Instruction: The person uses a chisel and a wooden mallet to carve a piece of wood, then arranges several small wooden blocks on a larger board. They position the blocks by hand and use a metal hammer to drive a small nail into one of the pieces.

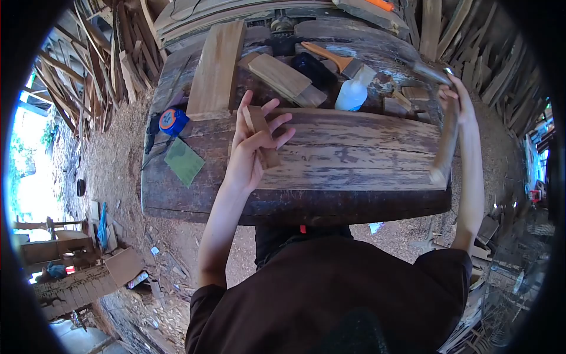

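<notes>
My left hand (250, 147) is raised over the left end of a long streaked board (354, 150) lying across the bench. Its thumb presses a small wooden block (256, 120) against the palm side, with the other fingers spread. At the board's right end, my right hand (457, 99) is closed around what looks like a hammer (446, 141), close to its greyish head. The wooden handle hangs down toward the board's right corner. Part of the grip is hidden by the fingers.
Behind the board are a thick plank (217, 71), a wooden block (286, 79), a paintbrush (330, 56), a white bottle (352, 94) and small offcuts (404, 103). On the left lie a tape measure (173, 121) and green sandpaper (184, 161). Scrap wood (112, 65) leans behind the bench.
</notes>
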A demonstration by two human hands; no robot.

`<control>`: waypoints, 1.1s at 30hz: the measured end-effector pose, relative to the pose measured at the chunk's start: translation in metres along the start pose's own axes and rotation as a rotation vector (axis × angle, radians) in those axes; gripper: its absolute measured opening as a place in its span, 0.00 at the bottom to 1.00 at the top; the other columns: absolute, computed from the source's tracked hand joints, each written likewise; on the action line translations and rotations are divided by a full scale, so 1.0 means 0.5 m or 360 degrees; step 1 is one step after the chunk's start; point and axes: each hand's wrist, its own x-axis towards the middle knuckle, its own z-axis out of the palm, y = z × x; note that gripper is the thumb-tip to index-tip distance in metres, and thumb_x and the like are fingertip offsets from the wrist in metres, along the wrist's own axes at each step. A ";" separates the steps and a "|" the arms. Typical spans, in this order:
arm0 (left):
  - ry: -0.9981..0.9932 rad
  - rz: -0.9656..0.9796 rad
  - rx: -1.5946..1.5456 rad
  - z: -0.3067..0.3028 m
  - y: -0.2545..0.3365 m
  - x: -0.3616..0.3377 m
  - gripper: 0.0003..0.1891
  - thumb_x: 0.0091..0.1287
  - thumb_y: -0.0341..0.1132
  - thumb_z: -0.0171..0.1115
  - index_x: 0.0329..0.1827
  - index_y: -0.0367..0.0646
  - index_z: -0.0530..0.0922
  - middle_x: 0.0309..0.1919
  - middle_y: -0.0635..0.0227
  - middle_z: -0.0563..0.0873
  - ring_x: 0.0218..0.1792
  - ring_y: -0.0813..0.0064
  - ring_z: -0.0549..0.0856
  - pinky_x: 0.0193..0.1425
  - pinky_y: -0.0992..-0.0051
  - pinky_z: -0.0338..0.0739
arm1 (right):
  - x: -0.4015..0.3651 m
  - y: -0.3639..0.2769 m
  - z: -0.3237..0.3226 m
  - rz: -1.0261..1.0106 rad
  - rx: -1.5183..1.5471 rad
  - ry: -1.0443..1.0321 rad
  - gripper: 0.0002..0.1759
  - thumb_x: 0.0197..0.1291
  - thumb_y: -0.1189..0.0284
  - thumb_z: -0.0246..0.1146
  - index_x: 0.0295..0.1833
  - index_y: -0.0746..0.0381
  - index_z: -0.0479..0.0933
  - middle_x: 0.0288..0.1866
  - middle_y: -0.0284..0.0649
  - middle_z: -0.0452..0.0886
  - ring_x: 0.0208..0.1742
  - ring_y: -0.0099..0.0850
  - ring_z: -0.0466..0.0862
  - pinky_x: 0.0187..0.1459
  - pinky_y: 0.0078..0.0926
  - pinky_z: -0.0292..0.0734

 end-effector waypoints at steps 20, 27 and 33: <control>-0.0224 -0.0073 0.0403 0.007 -0.006 0.001 0.40 0.69 0.18 0.54 0.80 0.35 0.43 0.77 0.54 0.61 0.78 0.57 0.60 0.77 0.61 0.63 | 0.052 0.065 0.095 0.0282 -0.0832 0.0082 0.21 0.60 0.54 0.72 0.42 0.57 0.72 0.21 0.28 0.70 0.13 0.16 0.63 0.25 0.16 0.60; -0.0236 -0.0134 0.0188 0.016 -0.001 -0.002 0.30 0.79 0.31 0.48 0.79 0.35 0.48 0.73 0.48 0.66 0.71 0.53 0.71 0.71 0.57 0.73 | -0.093 0.025 0.095 -0.0086 -0.0911 0.0038 0.14 0.67 0.63 0.63 0.42 0.63 0.72 0.26 0.34 0.73 0.18 0.22 0.70 0.22 0.21 0.66; -0.0188 -0.0178 0.0253 0.017 -0.005 -0.002 0.27 0.79 0.33 0.50 0.75 0.32 0.54 0.68 0.49 0.73 0.65 0.56 0.78 0.67 0.61 0.77 | -0.213 0.036 -0.020 -0.0626 -0.1796 0.0241 0.14 0.68 0.70 0.59 0.54 0.67 0.78 0.25 0.32 0.73 0.19 0.22 0.72 0.24 0.20 0.68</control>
